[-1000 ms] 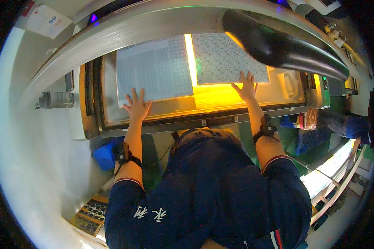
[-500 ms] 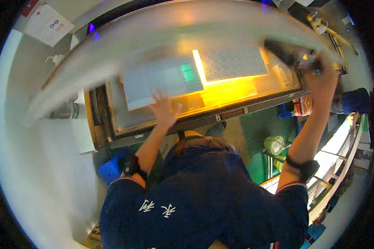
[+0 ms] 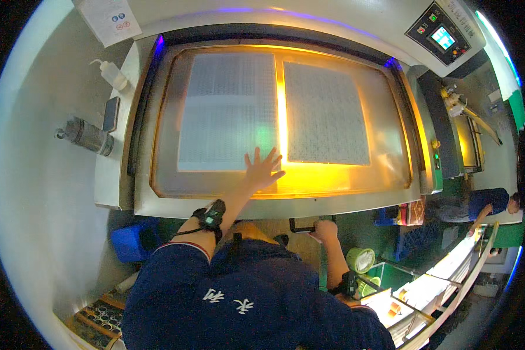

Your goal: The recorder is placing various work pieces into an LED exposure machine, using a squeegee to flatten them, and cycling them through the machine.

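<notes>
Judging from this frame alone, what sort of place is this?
Probably a factory workroom: a wide machine bed glows amber around two patterned sheets, and a control panel with a lit screen sits at upper right.

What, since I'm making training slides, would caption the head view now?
Left hand spread at the lower-right corner of the left sheet; right hand on the black handle.

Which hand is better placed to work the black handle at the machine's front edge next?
Right, I'd judge: the right hand is at the black handle, though its grip is unclear. The left hand is spread by the lower right corner of the left pale sheet, farther away.
</notes>
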The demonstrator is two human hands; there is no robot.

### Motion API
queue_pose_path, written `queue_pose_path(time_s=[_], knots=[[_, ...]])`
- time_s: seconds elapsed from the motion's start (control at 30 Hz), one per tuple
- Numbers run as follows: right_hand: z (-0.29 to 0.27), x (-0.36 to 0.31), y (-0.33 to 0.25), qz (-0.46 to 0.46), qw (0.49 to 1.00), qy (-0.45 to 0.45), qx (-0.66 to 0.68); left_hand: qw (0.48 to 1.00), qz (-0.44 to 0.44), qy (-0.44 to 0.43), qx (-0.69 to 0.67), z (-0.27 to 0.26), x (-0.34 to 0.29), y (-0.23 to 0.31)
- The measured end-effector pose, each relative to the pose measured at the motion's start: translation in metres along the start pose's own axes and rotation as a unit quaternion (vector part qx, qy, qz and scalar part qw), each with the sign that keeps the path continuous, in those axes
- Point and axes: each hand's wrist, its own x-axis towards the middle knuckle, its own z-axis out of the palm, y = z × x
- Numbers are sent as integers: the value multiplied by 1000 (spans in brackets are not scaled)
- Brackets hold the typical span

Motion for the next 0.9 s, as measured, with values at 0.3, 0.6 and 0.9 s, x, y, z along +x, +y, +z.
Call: queue_pose_path(time_s=[0.3,0.6,0.9], knots=[[-2,-28,16,-155,962,169,149,992,19,27,124,49,4,-4],[60,50,114,-172,931,149,285,993,16,25,117,47,14,-14],[131,114,169,-136,956,197,170,991,29,34,127,47,9,-17]])
